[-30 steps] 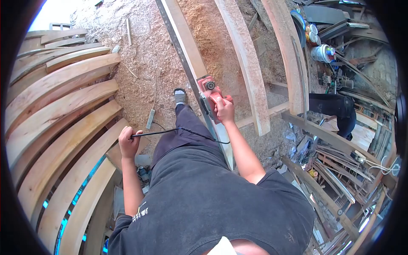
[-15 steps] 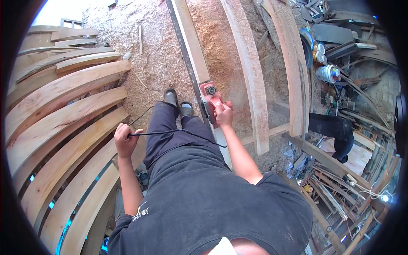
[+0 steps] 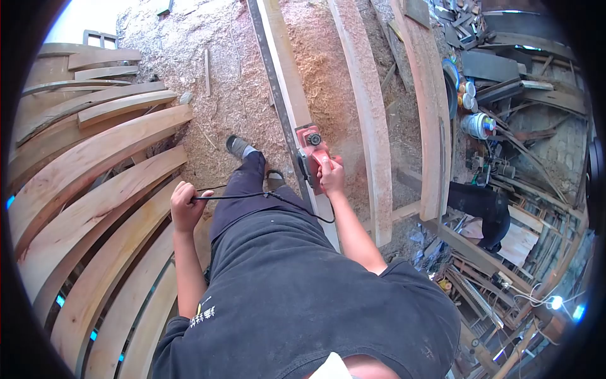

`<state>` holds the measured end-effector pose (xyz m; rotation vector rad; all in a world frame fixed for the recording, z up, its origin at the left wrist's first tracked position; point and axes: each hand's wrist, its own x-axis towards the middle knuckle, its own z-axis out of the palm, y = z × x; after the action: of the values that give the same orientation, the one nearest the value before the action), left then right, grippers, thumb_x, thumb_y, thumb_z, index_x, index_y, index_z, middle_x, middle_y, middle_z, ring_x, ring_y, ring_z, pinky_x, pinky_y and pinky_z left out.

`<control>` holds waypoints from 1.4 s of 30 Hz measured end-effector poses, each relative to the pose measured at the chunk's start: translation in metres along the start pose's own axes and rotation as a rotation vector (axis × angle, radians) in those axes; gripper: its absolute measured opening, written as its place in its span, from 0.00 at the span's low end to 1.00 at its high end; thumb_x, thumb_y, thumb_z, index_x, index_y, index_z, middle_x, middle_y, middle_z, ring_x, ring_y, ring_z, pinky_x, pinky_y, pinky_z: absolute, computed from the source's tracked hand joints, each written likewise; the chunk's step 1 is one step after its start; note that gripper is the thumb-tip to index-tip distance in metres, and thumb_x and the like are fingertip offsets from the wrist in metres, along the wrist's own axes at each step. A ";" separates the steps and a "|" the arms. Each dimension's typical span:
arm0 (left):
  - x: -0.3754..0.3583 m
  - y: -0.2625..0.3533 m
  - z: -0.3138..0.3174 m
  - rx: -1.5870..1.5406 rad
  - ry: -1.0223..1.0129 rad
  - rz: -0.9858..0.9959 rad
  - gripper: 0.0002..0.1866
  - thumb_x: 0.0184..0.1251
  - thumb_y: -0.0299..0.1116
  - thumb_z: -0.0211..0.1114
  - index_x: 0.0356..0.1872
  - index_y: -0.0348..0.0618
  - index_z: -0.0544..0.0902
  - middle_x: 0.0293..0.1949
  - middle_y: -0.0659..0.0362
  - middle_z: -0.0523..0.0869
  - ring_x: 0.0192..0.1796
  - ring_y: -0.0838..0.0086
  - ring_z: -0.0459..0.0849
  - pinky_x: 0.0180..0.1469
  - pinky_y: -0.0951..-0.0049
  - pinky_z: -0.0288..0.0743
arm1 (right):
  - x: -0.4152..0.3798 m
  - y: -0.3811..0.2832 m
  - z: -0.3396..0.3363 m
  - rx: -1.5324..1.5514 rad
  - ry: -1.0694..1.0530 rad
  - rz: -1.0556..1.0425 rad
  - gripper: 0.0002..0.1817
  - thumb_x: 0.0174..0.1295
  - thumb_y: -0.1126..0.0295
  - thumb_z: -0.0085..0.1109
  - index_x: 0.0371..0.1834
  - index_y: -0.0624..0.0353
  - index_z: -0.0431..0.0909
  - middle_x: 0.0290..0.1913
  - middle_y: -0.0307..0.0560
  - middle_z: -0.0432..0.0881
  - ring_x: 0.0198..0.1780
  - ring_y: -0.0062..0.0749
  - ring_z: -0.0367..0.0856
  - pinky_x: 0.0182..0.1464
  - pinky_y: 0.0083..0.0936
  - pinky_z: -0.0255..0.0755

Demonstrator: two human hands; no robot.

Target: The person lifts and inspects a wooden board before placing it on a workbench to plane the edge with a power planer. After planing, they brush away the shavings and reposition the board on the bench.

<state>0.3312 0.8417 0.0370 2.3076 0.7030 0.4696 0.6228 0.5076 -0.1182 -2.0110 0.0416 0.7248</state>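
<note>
My right hand [image 3: 331,175] grips the handle of a red electric planer [image 3: 310,140], closed around it. The planer rests on a long, straight wooden beam [image 3: 289,72] running away from me, with a dark strip along its left side. At my left, my left hand [image 3: 187,203] is closed around a black power cord [image 3: 235,197], held up off the floor. The cord stretches across my front toward the planer and dips near my right forearm. The planer's underside is hidden against the wood.
Curved planks [image 3: 95,151] are stacked along the left. Two long curved timbers [image 3: 366,95] lie right of the beam, dusted with shavings. Wood shavings [image 3: 208,120] cover the floor. Buckets [image 3: 478,126], scrap wood and another person's dark-clothed leg [image 3: 483,208] are farther right.
My left foot has stepped forward and the view has moved ahead with my body. The planer has advanced slightly along the beam. Both hands keep their holds.
</note>
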 end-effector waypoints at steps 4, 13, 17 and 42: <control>0.037 -0.021 -0.006 -0.005 -0.022 -0.015 0.32 0.57 0.39 0.88 0.21 0.40 0.66 0.21 0.55 0.66 0.27 0.60 0.68 0.31 0.59 0.63 | 0.022 -0.028 0.016 0.008 -0.012 0.034 0.25 0.82 0.51 0.55 0.31 0.58 0.84 0.21 0.38 0.81 0.16 0.19 0.74 0.17 0.22 0.63; 0.113 -0.065 -0.028 -0.009 -0.033 -0.024 0.32 0.57 0.40 0.87 0.21 0.41 0.66 0.21 0.56 0.66 0.27 0.60 0.68 0.30 0.59 0.63 | 0.078 -0.082 0.059 -0.003 0.017 0.038 0.26 0.83 0.50 0.55 0.30 0.59 0.82 0.21 0.38 0.81 0.16 0.18 0.74 0.17 0.21 0.65; 0.130 -0.077 -0.031 -0.027 -0.021 0.002 0.32 0.57 0.40 0.87 0.22 0.41 0.65 0.21 0.55 0.66 0.27 0.59 0.68 0.30 0.58 0.63 | 0.093 -0.113 0.069 0.031 0.002 0.075 0.26 0.83 0.50 0.54 0.30 0.58 0.82 0.21 0.37 0.80 0.15 0.18 0.73 0.17 0.21 0.64; 0.405 -0.164 -0.045 -0.014 -0.069 -0.026 0.31 0.60 0.40 0.86 0.22 0.40 0.67 0.21 0.55 0.67 0.26 0.59 0.69 0.30 0.59 0.64 | 0.287 -0.281 0.165 0.021 -0.013 0.088 0.27 0.83 0.50 0.54 0.29 0.59 0.82 0.21 0.39 0.81 0.16 0.19 0.75 0.17 0.21 0.65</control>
<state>0.5705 1.2096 0.0113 2.2875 0.6936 0.3799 0.8691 0.8644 -0.1032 -1.9944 0.1309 0.7901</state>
